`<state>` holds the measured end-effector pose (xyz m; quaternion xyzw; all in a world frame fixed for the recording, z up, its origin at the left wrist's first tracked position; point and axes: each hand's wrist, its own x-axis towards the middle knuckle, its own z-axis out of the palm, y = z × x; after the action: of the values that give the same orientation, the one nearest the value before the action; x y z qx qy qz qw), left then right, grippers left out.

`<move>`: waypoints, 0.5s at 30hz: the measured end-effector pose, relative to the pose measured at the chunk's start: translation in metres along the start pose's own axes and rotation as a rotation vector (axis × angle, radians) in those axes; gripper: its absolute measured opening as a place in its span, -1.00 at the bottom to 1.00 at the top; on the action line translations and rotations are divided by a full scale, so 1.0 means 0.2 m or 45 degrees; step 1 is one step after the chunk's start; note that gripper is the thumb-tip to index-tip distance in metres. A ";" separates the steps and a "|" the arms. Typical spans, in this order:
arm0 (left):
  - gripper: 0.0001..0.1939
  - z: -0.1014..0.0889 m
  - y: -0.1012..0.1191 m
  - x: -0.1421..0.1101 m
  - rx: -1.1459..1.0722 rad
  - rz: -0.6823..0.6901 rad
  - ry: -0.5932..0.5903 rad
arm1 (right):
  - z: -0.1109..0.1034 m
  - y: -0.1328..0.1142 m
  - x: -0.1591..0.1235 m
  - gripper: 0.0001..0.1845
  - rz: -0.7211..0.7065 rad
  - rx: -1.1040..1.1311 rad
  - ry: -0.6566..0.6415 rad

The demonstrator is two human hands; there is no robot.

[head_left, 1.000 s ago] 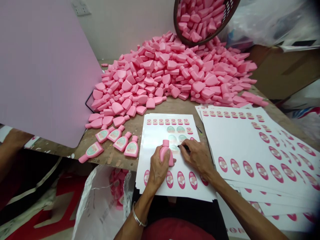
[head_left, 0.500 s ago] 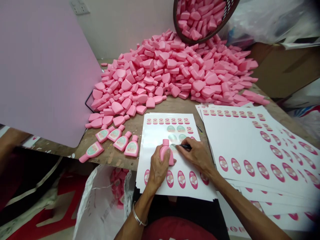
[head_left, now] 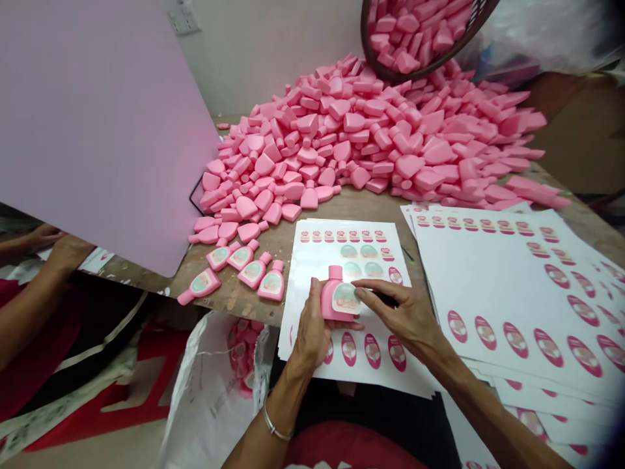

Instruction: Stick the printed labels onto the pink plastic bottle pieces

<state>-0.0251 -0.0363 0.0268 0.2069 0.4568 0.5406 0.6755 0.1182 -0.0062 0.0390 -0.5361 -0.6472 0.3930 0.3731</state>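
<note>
My left hand (head_left: pixel 311 335) is closed around a small pink bottle (head_left: pixel 328 305), holding it upright above a sticker sheet (head_left: pixel 317 260). Between its thumb and fingers, my right hand (head_left: pixel 413 316) pinches the right edge of a pale green sticker (head_left: pixel 344 298), which lies over the bottle's front. How much of it is stuck down I cannot tell. A dark thin tool (head_left: pixel 387 298) shows partly under my right fingers. On the sheet are more green stickers (head_left: pixel 368 251) and pink oval ones (head_left: pixel 372 350). To the left lie several bottles with green labels (head_left: pixel 271 284).
A large heap of plain pink bottles (head_left: pixel 312 140) fills the back, under a tipped brown basket (head_left: pixel 368 62). Sticker sheets (head_left: pixel 478 273) are stacked at right. A white sack (head_left: pixel 195 391) with bottles hangs below the table edge. Behind a pale panel (head_left: pixel 97 130) is another person's arm (head_left: pixel 34 286).
My right hand has lifted a green sticker from the sheet and brought it to the bottle's front. The bottle has turned slightly. The view has shifted left, and the other person's hand now shows.
</note>
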 end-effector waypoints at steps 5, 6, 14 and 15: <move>-0.40 0.02 0.02 -0.02 -0.026 0.000 -0.037 | 0.03 -0.02 -0.02 -0.74 -0.061 -0.013 0.021; -0.40 0.02 0.02 -0.02 -0.027 0.000 -0.044 | 0.03 -0.02 -0.02 -0.74 -0.077 -0.025 0.028; -0.37 0.02 0.03 -0.03 -0.025 0.013 -0.059 | 0.04 -0.03 -0.03 -0.76 -0.153 -0.096 0.066; -0.38 0.02 0.03 -0.03 -0.035 0.016 -0.068 | 0.04 -0.03 -0.03 -0.77 -0.160 -0.103 0.072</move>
<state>-0.0257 -0.0387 0.0353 0.2148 0.4301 0.5453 0.6867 0.1099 -0.0139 0.0403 -0.5199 -0.6841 0.3271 0.3934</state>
